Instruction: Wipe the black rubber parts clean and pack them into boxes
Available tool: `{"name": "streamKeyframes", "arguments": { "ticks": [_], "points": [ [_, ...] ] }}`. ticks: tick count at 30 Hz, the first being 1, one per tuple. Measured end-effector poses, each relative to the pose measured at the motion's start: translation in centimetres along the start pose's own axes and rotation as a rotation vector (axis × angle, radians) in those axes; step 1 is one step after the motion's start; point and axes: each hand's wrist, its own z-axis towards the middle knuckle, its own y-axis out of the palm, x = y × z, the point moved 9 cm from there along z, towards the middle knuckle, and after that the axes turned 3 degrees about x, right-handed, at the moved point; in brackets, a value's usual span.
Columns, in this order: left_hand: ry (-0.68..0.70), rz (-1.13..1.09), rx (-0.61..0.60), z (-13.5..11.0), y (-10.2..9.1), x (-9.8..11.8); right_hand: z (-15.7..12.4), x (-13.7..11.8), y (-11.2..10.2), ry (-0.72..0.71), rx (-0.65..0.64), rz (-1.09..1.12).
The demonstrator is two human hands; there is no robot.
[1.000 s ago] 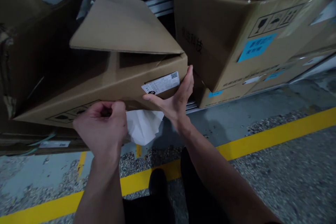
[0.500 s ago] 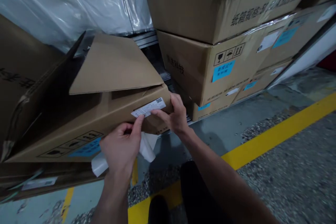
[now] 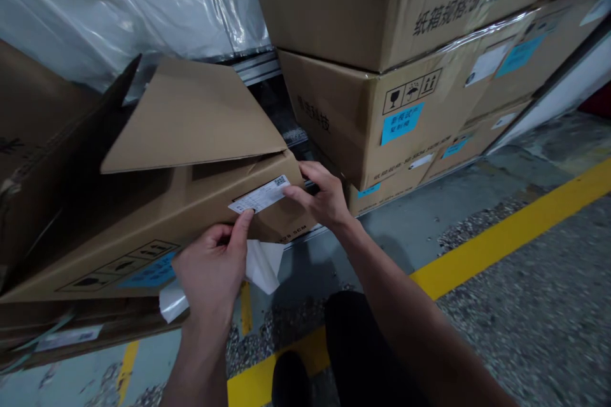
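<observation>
Head view: left hand (image 3: pixel 210 273) kept narrow grip, fingers curled on white paper sheet (image 3: pixel 262 266), thumb touching lower end of shipping label (image 3: pixel 260 194). Right hand (image 3: pixel 324 194) sat half open, index finger against label's upper end. Label lay on side of tilted open cardboard box (image 3: pixel 143 222); stacked cartons (image 3: pixel 363 121) stood just right of box, yellow floor line (image 3: pixel 506 248) beyond.

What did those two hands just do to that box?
The left hand rose from the lower edge of the brown cardboard box to the white barcode label, its thumb now on the label's end; the right hand closed in on the label's other end. The folded cardboard flap stayed as it was.
</observation>
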Motion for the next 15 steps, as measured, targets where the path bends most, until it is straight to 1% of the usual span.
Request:
{"name": "streamKeyframes", "arguments": {
  "ticks": [3, 5, 8, 11, 13, 15],
  "points": [
    [0.005, -0.014, -0.01, 0.0, 0.0, 0.0, 0.6, -0.4, -0.1, 0.055, 0.033, -0.039],
    [0.003, -0.03, -0.028, 0.0, 0.2, -0.2, 1.0, -0.8, 0.4, 0.067, 0.042, -0.08],
    [-0.032, -0.016, -0.067, 0.2, 0.5, -0.9, 1.1, -0.4, 1.8, 0.106, -0.013, -0.06],
    [-0.069, -0.007, -0.109, 0.2, 0.5, -1.8, 0.6, 0.3, 2.3, 0.134, -0.046, 0.038],
    [-0.076, 0.022, -0.135, -0.2, 0.2, -2.5, 0.1, 0.5, 2.0, 0.158, -0.001, 0.067],
    [-0.07, 0.096, -0.194, -1.2, 0.1, -3.3, -0.3, 0.1, 1.2, 0.188, 0.127, 0.012]
  ]
}}
